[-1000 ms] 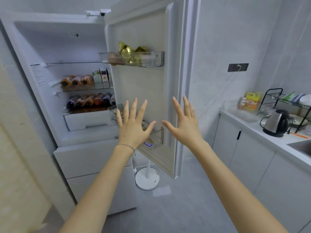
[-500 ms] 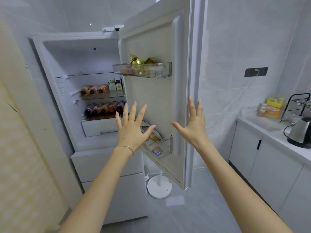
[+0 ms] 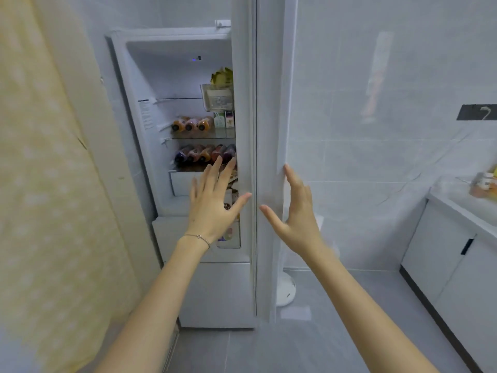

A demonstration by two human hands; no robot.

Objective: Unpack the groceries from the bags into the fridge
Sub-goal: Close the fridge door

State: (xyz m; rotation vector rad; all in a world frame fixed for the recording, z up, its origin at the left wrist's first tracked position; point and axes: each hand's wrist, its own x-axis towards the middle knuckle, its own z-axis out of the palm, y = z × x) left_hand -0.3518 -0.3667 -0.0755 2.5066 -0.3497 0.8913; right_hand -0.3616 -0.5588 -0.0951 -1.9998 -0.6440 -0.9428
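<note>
Seen edge-on, fridge door [image 3: 266,130] sits btwn both hands; left hand [image 3: 215,203] grip spread, fingers straight, in front of juice bottles [image 3: 204,153]; right hand [image 3: 297,211] spread too, by door's outer face.

Cool even indoor light, soft overall blur, wide-angle bowing at edges — faint wall glare

Your fridge door [image 3: 269,103], edge-on, hides most of its upper bin [image 3: 217,97]; far-right counter bottles [image 3: 484,184] blur, cropped.
</note>
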